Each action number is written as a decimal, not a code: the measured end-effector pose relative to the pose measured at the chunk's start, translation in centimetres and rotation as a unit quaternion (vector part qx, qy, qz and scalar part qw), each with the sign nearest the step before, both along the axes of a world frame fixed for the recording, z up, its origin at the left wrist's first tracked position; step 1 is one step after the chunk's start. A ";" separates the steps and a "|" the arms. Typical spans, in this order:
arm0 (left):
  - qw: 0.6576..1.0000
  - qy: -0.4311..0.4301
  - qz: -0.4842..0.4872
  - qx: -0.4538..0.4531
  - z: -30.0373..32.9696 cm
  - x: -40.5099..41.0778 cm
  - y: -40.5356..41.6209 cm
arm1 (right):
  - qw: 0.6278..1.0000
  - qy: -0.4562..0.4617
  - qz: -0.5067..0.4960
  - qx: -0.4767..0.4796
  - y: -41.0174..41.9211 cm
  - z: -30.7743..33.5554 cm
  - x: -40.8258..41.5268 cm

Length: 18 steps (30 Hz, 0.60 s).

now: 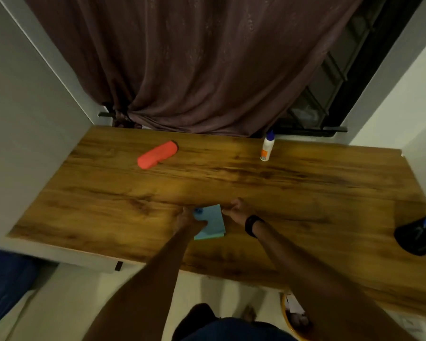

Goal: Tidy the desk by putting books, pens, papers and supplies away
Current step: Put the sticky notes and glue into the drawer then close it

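Note:
A small stack of light blue and green paper notes [213, 221] lies on the wooden desk [231, 178] near its front edge. My left hand [188, 220] rests on the stack's left side, thumb over the paper, next to a small blue object [197, 211] at the top corner. My right hand [237, 209] pinches the stack's upper right corner. A black band circles my right wrist. The view is blurred, so finer detail of the grips is unclear.
A red pencil case [157, 154] lies at the back left of the desk. A white glue bottle [267, 146] with a blue cap stands at the back. A dark pen holder [418, 236] sits at the right edge. A curtain hangs behind; a basket [293, 318] stands on the floor.

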State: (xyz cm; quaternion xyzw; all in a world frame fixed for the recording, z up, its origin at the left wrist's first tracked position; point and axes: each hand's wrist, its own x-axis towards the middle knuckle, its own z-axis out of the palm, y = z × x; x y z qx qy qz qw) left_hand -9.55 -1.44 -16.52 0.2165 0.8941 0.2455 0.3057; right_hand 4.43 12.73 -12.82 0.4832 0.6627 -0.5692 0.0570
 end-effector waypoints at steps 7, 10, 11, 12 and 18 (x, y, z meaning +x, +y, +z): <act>0.996 0.012 -0.083 -0.013 2.3 0.5 3.8 | 1.000 0.018 -0.008 -0.011 2.8 -0.7 -1.2; 0.988 0.025 -0.149 0.000 2.1 -0.6 5.6 | 0.999 0.018 -0.026 -0.011 4.7 -0.9 -1.2; 0.987 0.023 -0.159 0.005 2.0 -0.9 6.1 | 0.999 0.018 -0.033 -0.015 5.2 -0.9 -1.1; 0.985 0.017 -0.170 0.017 1.9 -1.2 6.7 | 0.999 0.020 -0.043 -0.018 5.6 -0.7 -1.1; 0.979 -0.003 -0.200 0.032 -0.1 -3.9 9.9 | 0.997 0.021 -0.065 0.032 8.2 -1.0 -0.9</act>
